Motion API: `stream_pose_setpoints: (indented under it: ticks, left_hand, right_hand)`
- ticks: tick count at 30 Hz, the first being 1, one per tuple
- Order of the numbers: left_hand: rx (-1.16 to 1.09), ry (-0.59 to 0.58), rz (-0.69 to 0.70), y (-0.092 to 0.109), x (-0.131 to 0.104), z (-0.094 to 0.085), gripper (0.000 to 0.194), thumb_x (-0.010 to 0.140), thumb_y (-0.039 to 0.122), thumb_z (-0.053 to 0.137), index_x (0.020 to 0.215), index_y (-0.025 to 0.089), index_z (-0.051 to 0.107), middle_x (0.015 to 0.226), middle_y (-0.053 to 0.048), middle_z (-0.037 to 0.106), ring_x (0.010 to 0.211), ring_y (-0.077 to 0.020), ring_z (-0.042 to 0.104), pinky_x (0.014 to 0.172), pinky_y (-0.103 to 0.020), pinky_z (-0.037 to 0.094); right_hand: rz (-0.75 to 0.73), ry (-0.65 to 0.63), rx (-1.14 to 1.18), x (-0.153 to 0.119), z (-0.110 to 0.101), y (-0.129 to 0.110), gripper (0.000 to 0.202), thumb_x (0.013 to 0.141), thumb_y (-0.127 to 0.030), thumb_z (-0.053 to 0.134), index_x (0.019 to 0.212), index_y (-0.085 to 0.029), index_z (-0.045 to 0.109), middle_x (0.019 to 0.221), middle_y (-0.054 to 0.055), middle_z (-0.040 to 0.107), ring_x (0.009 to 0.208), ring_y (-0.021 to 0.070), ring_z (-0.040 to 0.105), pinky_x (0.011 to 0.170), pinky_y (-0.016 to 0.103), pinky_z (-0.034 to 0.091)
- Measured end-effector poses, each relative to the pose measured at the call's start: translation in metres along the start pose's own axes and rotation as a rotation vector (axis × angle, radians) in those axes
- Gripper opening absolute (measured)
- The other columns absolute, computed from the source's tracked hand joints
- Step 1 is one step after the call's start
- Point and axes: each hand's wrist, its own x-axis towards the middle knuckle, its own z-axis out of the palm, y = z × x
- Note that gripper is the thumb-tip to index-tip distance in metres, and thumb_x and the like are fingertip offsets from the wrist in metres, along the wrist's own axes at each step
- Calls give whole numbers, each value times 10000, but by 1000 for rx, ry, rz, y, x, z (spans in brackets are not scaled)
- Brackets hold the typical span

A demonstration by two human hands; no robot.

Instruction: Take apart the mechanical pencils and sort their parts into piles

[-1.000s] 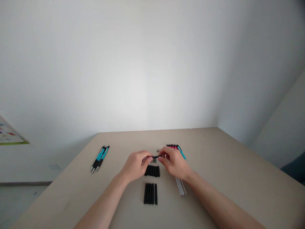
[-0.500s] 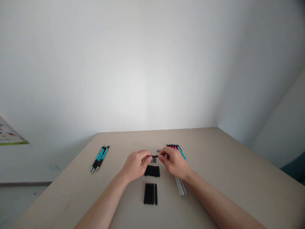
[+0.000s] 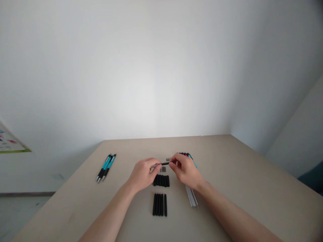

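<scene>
Between my hands runs a thin dark pen part (image 3: pixel 165 163), held level above the table; most of it is hidden by fingers. My left hand (image 3: pixel 145 173) pinches its left end, where a greyish length shows at the fingers. Closed on the right end are the thumb and fingers of my right hand (image 3: pixel 185 169). Just below lie small metal springs (image 3: pixel 163 169) and a row of short black pen grips (image 3: pixel 161 180). Nearer to me is a row of longer black tubes (image 3: pixel 158 205), one set slightly apart. White ink refills (image 3: pixel 192 198) lie partly under my right forearm.
Blue-and-black pens (image 3: pixel 106 168) lie together at the left of the beige table (image 3: pixel 239 174). Behind my right hand are pen barrels, one blue (image 3: pixel 192 159), others partly covered. Tiny metal pieces (image 3: pixel 168 159) sit farther back. A white wall (image 3: pixel 156 84) stands behind the table.
My right hand has shifted slightly right, and more of the dark pen part shows between my fingers. My left hand has barely moved.
</scene>
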Motion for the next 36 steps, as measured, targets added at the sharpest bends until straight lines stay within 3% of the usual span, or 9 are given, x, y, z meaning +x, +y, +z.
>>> stream_pose_setpoints:
  ticks: [6, 20, 30, 36]
  left_hand:
    - [-23, 6, -8, 1, 0, -1, 232, 896, 281, 446, 832, 192, 650, 808, -28, 683, 703, -137, 586, 597, -206, 413]
    - [1, -11, -19, -1, -1, 1, 244, 901, 305, 422, 897, 200, 643, 821, -29, 673, 702, -144, 581, 658, -230, 429]
    - [-37, -40, -29, -1, -1, 0, 247, 908, 253, 384, 908, 192, 624, 783, -24, 651, 697, -142, 569, 628, -217, 414]
    - [-40, -55, -18, 4, -1, -2, 305, 926, 340, 369, 982, 197, 633, 847, -35, 672, 715, -150, 578, 651, -227, 412]
  right_hand:
    - [-4, 26, 2, 0, 0, 2, 116, 824, -222, 508, 772, -169, 596, 686, 16, 602, 598, 124, 492, 561, 241, 334]
    - [-31, 53, 64, -1, 1, 0, 111, 812, -202, 528, 871, -177, 618, 709, 18, 608, 617, 132, 521, 579, 246, 375]
    - [-34, 139, 84, 0, -3, -3, 169, 875, -265, 487, 855, -174, 628, 706, 20, 621, 600, 126, 516, 577, 242, 379]
    - [-55, 106, 97, 0, 0, -1, 195, 891, -293, 477, 848, -183, 632, 736, 30, 636, 642, 139, 547, 589, 242, 390]
